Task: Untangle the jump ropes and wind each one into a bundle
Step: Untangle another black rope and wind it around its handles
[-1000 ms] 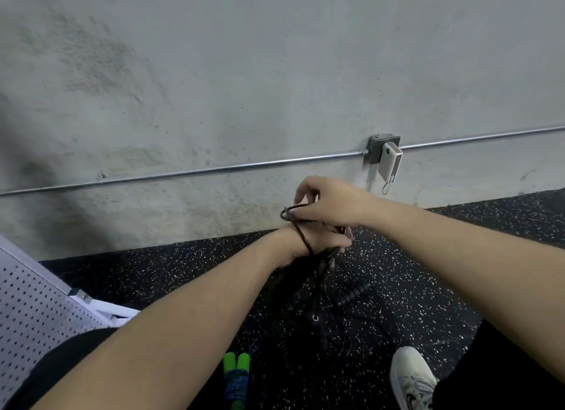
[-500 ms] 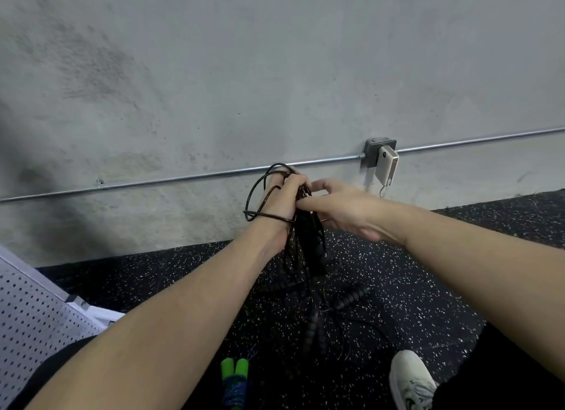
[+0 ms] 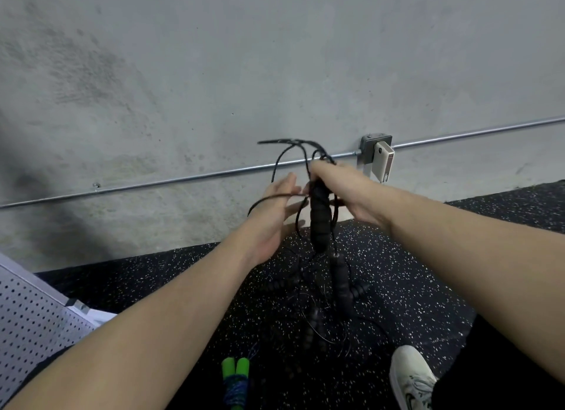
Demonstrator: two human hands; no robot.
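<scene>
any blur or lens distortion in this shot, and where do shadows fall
Head view: the conduit pipe bows from wide-angle distortion; the left hand and the black rope loops are motion-blurred; a soft dark shadow lies on the wall at left; no glare.

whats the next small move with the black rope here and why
Probably slip the left hand out of the cord loop lying across it. The right hand grips the black handle and cord at the top, while the left hand's fingers look straight and pinch nothing, so the loop is only snagged there.
</scene>
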